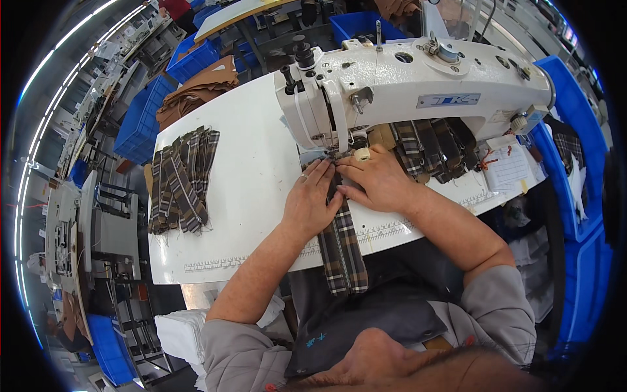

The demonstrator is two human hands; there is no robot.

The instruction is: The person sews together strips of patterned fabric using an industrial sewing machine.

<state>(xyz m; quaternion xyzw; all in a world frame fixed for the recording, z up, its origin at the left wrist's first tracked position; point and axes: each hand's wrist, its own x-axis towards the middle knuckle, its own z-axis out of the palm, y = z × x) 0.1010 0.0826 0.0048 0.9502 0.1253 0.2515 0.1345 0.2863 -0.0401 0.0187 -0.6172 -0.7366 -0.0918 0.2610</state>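
Note:
A dark plaid fabric strip with a zipper [340,245] runs from under the presser foot of the white sewing machine [392,81] and hangs over the table's near edge. My left hand [310,201] lies on the strip's left side, its fingers stretched toward the needle and the thumb apart. From the right, my right hand [381,179] rests on the strip, open, with forefinger and thumb extended. A pale wrap [362,154] circles one of its fingers. Both sets of fingertips meet close to the needle, and they partly hide the fabric there.
Plaid strips [183,179] lie piled at the table's left, and more plaid zipper pieces [434,147] sit under the machine arm. A paper sheet [506,166] is at right. Blue bins [578,268] flank the table. Brown pieces [196,88] are heaped beyond its far left edge.

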